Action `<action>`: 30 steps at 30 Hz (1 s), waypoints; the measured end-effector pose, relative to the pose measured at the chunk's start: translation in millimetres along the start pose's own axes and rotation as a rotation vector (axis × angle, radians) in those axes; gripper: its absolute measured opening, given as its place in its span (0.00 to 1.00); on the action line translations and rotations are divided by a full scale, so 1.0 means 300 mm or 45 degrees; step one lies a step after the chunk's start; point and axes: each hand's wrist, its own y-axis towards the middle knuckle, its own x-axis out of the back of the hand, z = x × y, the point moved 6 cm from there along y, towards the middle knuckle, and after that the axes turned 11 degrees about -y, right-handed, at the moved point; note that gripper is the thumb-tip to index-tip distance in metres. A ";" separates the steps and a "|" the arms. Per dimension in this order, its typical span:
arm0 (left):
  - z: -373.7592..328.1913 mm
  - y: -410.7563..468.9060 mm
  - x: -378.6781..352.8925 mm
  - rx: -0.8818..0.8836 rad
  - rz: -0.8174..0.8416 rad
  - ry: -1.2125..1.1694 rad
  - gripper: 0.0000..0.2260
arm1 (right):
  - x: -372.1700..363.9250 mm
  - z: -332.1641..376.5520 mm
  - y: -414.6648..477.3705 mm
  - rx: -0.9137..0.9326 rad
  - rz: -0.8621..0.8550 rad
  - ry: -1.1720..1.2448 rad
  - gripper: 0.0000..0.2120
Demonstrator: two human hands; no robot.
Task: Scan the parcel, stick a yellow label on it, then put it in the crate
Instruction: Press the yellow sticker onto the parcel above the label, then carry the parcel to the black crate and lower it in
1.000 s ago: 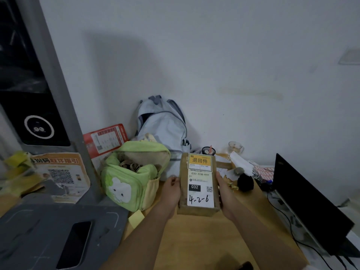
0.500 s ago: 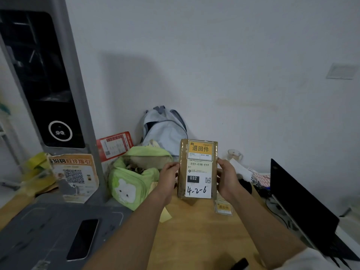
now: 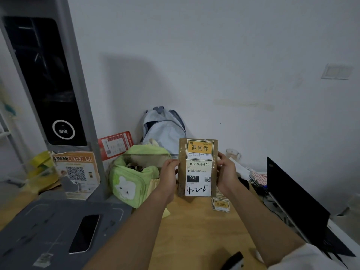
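Head view is showing a wooden desk (image 3: pixel 194 230) against a pale wall (image 3: pixel 214 55). A grey scanner stand (image 3: pixel 48 84) is rising at left, its base carrying a phone (image 3: pixel 84 233). A green bag (image 3: pixel 134 178), backpack (image 3: pixel 163 129) and laptop (image 3: pixel 292 199) are crowding the desk. Left hand (image 3: pixel 168 172) and right hand (image 3: pixel 227 172) are clamping the parcel (image 3: pixel 197 168) upright above it, yellow label (image 3: pixel 199 149) sitting on top; spare labels (image 3: pixel 221 204) are lying just beside.
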 end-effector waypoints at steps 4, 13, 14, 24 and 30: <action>0.011 -0.025 -0.005 0.015 -0.009 -0.019 0.15 | 0.011 -0.014 -0.002 -0.004 0.021 -0.019 0.25; 0.036 -0.034 0.001 0.056 -0.056 0.110 0.18 | 0.024 -0.057 0.001 -0.159 0.044 -0.230 0.19; 0.037 -0.034 0.001 0.063 -0.056 0.121 0.18 | 0.029 -0.060 0.000 -0.157 0.038 -0.242 0.20; 0.110 0.018 -0.080 0.181 0.135 0.262 0.16 | 0.133 -0.085 -0.051 -0.111 -0.281 -0.228 0.22; 0.147 -0.003 -0.186 0.277 0.386 0.385 0.18 | 0.242 -0.069 -0.159 -0.042 -0.537 -0.223 0.20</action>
